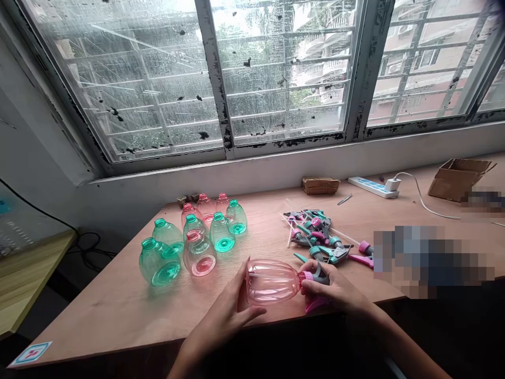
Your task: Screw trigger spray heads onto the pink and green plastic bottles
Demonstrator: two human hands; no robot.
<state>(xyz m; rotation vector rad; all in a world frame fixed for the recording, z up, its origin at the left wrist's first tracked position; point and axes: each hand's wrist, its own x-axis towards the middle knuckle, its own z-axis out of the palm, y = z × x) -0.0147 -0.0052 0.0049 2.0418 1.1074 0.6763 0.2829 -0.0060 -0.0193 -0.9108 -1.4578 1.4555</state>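
A clear pink spray bottle (272, 282) lies sideways between my hands near the table's front edge. My left hand (232, 308) cups its base, thumb below and fingers behind. With fingers closed round the pink collar, my right hand (339, 288) grips the grey and pink spray head (319, 275) at the bottle's neck. A thin tube shows inside the bottle. Just beyond my right hand lies a pile of trigger spray heads (315, 229) in teal, pink and grey, with white tubes. Green bottles (223, 234) and pink bottles (200, 255) without spray heads stand upright to the left.
Along the back of the wooden table (114, 310) are a small brown box (320, 185), tweezers (344, 199) and a power strip (373, 187) with a white plug and cable. An open cardboard box (453, 180) stands at the right, beside a blurred-out area. Windows rise behind.
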